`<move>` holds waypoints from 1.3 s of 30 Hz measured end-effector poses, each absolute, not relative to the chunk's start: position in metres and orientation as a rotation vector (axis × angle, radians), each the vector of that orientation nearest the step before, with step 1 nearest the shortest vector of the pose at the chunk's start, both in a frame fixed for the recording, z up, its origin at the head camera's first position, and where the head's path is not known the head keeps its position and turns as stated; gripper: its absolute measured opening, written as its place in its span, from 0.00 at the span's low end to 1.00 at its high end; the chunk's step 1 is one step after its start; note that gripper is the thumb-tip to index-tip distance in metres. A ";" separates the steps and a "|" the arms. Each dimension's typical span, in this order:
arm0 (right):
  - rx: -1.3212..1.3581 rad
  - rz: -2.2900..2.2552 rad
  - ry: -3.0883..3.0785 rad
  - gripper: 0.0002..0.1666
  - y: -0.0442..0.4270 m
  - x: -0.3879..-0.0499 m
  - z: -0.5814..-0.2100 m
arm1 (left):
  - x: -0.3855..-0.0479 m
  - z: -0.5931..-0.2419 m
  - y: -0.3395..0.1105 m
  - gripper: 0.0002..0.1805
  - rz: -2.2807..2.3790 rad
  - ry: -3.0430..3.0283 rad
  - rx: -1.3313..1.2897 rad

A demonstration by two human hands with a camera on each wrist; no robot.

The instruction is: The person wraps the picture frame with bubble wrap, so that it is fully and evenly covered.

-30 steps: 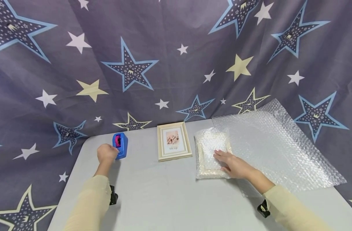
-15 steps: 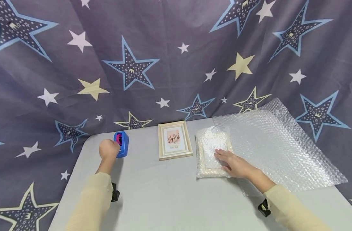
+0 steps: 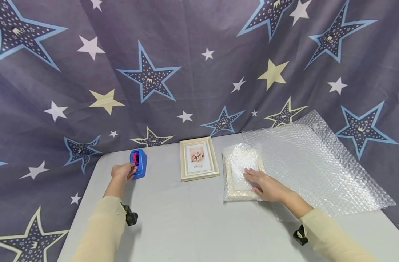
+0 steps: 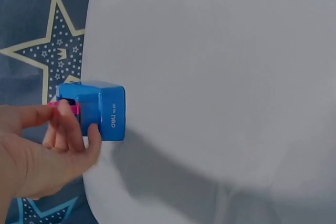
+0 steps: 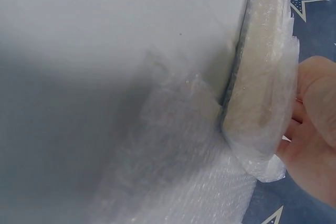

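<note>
A blue tape dispenser (image 3: 141, 168) with a pink roll core (image 4: 71, 108) stands near the table's back left corner. My left hand (image 3: 122, 171) is at its left side, with thumb and fingers curled in against the roll and the body. Any free tape end is too small to see. My right hand (image 3: 266, 185) rests with fairly straight fingers on a picture frame wrapped in bubble wrap (image 3: 240, 160). In the right wrist view the wrapped frame (image 5: 257, 61) appears edge-on beside the palm. An unwrapped cream picture frame (image 3: 183, 163) with a flower print lies between the hands.
A large loose sheet of bubble wrap (image 3: 310, 167) spreads over the right part of the white table (image 3: 186, 218), partly beside the wrapped frame. Behind the table hangs a dark curtain with stars (image 3: 186, 91).
My left hand was a closed fist beside the tape dispenser; its fingers have now loosened and spread toward the roll. My right hand stays on the wrapped frame.
</note>
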State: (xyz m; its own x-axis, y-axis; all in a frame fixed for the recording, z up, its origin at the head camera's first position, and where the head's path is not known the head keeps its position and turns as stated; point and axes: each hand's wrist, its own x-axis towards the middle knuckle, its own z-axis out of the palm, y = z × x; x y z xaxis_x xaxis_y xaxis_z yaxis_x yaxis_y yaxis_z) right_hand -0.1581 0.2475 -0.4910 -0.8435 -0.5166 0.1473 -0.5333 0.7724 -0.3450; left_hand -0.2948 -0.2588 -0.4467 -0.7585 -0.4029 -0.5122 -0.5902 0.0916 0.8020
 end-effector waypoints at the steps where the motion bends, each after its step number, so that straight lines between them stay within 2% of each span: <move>1: 0.863 0.587 -2.916 0.32 0.248 -0.158 -0.491 | -0.294 -0.446 -0.259 0.05 1.770 2.176 -1.007; 7: 0.859 0.584 -2.920 0.32 0.248 -0.158 -0.493 | -0.289 -0.446 -0.260 0.05 1.865 2.115 -0.979; 13: 0.856 0.587 -2.914 0.32 0.249 -0.158 -0.492 | -0.282 -0.438 -0.260 0.18 2.105 1.965 -0.923; 17: 0.862 0.586 -2.911 0.32 0.249 -0.158 -0.492 | -0.275 -0.439 -0.260 0.21 2.373 1.791 -0.851; 24: 0.881 0.594 -2.899 0.31 0.248 -0.158 -0.493 | -0.258 -0.453 -0.261 0.22 2.784 1.499 -0.662; 32: 0.877 0.594 -2.896 0.31 0.248 -0.158 -0.495 | -0.250 -0.468 -0.264 0.20 3.024 1.303 -0.440; 35: 0.875 0.601 -2.892 0.31 0.248 -0.157 -0.495 | -0.250 -0.468 -0.264 0.23 3.017 1.296 -0.532; 39: 0.874 0.606 -2.888 0.31 0.248 -0.157 -0.494 | -0.253 -0.465 -0.260 0.27 2.831 1.550 -0.876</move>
